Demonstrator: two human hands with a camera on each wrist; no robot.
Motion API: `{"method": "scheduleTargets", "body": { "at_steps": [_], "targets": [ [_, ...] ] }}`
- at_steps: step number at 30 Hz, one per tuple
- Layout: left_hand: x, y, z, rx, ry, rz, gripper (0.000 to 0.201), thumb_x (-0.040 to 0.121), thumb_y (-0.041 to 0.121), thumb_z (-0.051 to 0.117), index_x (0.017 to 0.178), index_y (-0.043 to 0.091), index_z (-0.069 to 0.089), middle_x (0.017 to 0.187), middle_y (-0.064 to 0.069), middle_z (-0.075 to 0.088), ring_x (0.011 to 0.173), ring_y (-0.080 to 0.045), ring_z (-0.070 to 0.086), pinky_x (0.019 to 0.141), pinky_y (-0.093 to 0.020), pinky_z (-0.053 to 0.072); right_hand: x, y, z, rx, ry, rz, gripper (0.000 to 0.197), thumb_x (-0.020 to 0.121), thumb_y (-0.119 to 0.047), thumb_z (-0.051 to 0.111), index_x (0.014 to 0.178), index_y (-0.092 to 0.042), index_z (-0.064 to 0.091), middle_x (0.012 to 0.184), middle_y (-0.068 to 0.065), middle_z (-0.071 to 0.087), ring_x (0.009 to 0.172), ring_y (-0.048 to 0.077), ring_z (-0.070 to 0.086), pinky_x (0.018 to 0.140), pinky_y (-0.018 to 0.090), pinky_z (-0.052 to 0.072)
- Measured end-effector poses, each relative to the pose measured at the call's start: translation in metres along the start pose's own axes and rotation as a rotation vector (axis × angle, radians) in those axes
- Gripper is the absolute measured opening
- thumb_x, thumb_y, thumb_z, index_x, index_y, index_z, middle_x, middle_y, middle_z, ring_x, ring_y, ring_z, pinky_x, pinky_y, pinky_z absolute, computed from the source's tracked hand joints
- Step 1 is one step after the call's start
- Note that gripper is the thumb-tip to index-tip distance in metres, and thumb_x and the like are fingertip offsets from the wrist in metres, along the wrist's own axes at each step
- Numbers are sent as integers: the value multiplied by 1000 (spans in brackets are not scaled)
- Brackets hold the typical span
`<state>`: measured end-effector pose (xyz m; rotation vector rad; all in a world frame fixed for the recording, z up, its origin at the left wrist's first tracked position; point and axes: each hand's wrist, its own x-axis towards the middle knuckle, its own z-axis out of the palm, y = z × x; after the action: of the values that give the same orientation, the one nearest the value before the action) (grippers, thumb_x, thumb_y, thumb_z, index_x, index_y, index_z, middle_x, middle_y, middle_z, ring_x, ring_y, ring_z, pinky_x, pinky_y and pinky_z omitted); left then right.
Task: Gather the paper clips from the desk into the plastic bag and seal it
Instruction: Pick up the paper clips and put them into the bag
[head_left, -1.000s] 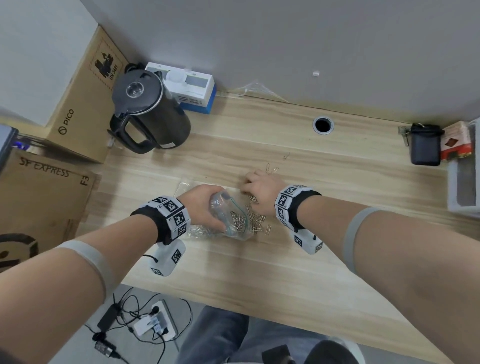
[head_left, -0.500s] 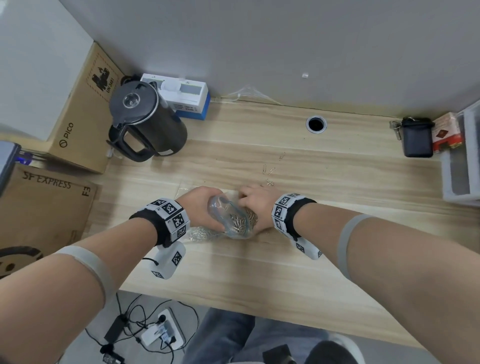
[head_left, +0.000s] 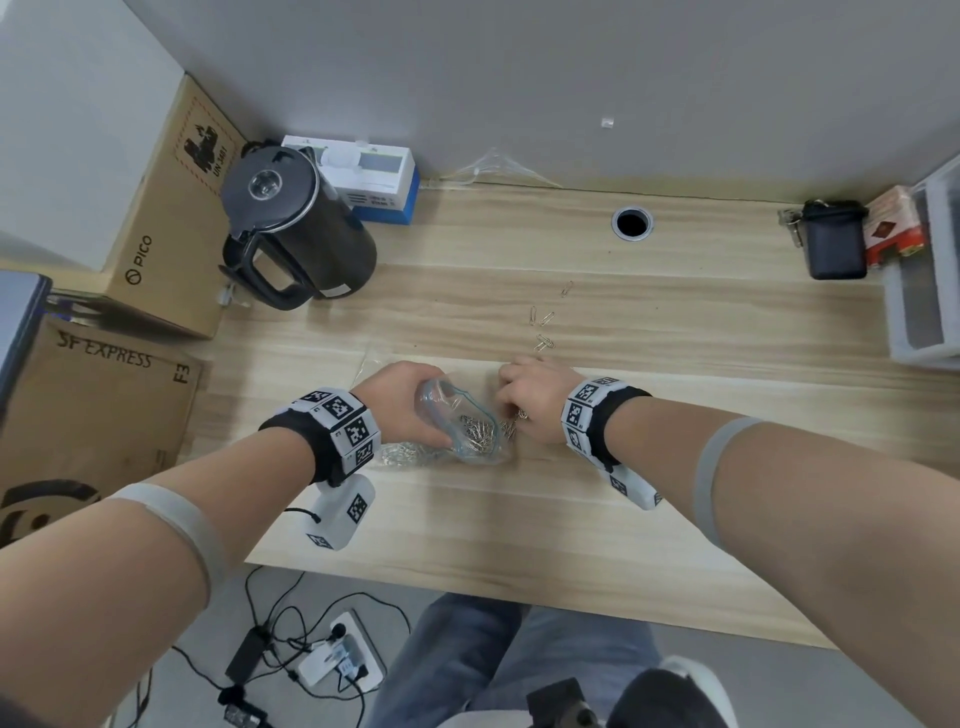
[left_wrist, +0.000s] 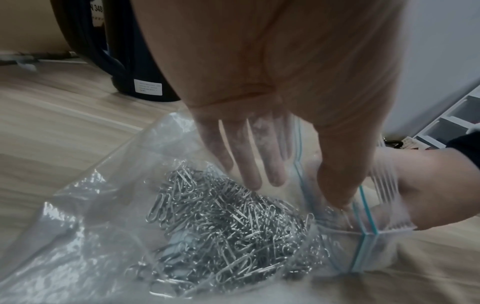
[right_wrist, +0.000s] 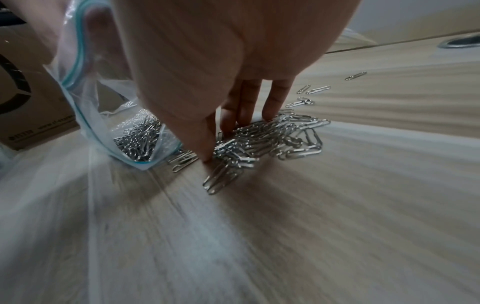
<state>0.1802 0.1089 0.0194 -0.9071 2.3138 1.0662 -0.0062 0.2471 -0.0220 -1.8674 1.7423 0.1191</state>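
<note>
A clear zip plastic bag (head_left: 467, 453) with a blue seal strip lies on the wooden desk (head_left: 519, 519), its mouth facing right. My left hand (head_left: 410, 405) holds the mouth up: in the left wrist view the fingers (left_wrist: 257, 164) show through the plastic inside the bag (left_wrist: 103, 226) and the thumb presses the rim. Many silver paper clips (left_wrist: 221, 222) fill it. My right hand (head_left: 524, 395) sits just right of the mouth, fingers (right_wrist: 272, 102) straight on a pile of clips (right_wrist: 280, 142) on the desk, thumb tip on the wood. A few loose clips (head_left: 543, 343) lie beyond.
A black kettle (head_left: 296, 228) and a white-and-blue box (head_left: 369, 176) stand at the back left, cardboard boxes (head_left: 93, 405) beside the desk. A black pouch (head_left: 834, 241) and white drawer unit (head_left: 924, 291) sit at the right. A cable hole (head_left: 631, 223) lies behind.
My right hand pushed left against the bag's mouth half a second ago and now sits slightly back to the right on the pile. The left hand keeps hold of the bag.
</note>
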Motion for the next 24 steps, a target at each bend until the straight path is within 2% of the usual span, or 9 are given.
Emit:
{"method": "scheduleTargets", "body": {
  "at_steps": [4, 9, 14, 19, 21, 24],
  "targets": [
    [-6, -1, -4, 9, -1, 8, 65, 43, 52, 81, 102, 28, 68, 93, 9, 71, 88, -9, 68, 83, -39, 58, 0, -6, 1, 21, 6, 0, 24, 75, -26, 67, 99, -29, 66, 109, -4, 55, 110, 20, 46, 91, 34, 36],
    [-13, -2, -7, 17, 17, 40, 50, 46, 49, 80, 91, 31, 69, 88, 7, 71, 85, -13, 68, 80, -42, 57, 7, -21, 8, -25, -6, -10, 38, 71, -32, 70, 109, -29, 65, 110, -4, 50, 109, 20, 44, 90, 36, 39],
    [-21, 0, -12, 14, 22, 49, 51, 47, 51, 77, 91, 26, 70, 85, 5, 71, 83, -14, 67, 78, -41, 56, 7, -23, 6, -33, -2, -2, 26, 78, -28, 66, 104, -29, 70, 109, -3, 52, 111, 21, 44, 93, 37, 38],
    [-27, -4, -16, 42, 19, 13, 49, 47, 52, 78, 90, 31, 69, 86, 7, 70, 83, -14, 67, 78, -42, 57, 2, -8, 2, 12, -23, 32, 13, 84, -20, 63, 91, -25, 72, 105, -3, 56, 109, 21, 47, 91, 33, 35],
    [-28, -7, -17, 49, 18, 1, 48, 48, 52, 79, 90, 32, 69, 86, 7, 70, 83, -15, 67, 77, -42, 57, -3, 2, -1, 21, -7, 56, 14, 82, -16, 61, 84, -25, 71, 101, -4, 56, 105, 20, 48, 87, 31, 39],
    [-28, -10, -18, 59, 13, -11, 49, 48, 52, 81, 91, 32, 69, 88, 8, 70, 84, -13, 67, 78, -41, 57, -8, 14, -7, 36, 20, 92, 10, 80, -19, 63, 86, -24, 70, 102, -4, 55, 106, 19, 46, 79, 28, 34]
  ]
}}
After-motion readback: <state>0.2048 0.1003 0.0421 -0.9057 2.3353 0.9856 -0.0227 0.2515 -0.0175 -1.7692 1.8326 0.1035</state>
